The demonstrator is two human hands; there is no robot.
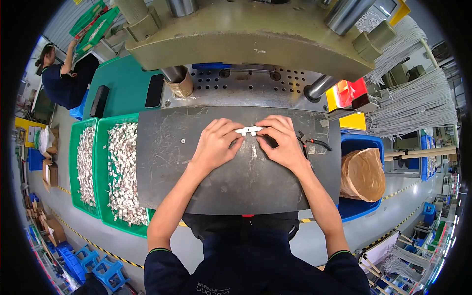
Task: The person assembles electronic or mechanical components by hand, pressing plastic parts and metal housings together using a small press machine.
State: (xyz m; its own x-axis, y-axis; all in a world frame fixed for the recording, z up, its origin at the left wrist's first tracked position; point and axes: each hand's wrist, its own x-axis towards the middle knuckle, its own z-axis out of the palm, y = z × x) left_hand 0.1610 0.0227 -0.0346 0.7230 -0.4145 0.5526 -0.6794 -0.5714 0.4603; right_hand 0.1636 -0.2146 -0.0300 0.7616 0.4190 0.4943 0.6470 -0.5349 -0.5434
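Both my hands meet over the dark work plate and pinch a small white flat part between them. It has tapered ends and short tabs on its lower edge. My left hand grips its left end between thumb and fingers. On the other end, my right hand closes in the same way. Just right of my right hand lie cutting pliers with black and red handles. A small round metal piece rests on the plate to the left.
A press with steel columns stands beyond the plate. Green trays of small metal pieces sit at left, below a black phone. At right, a blue bin holds a brown paper bag. Another person works far left.
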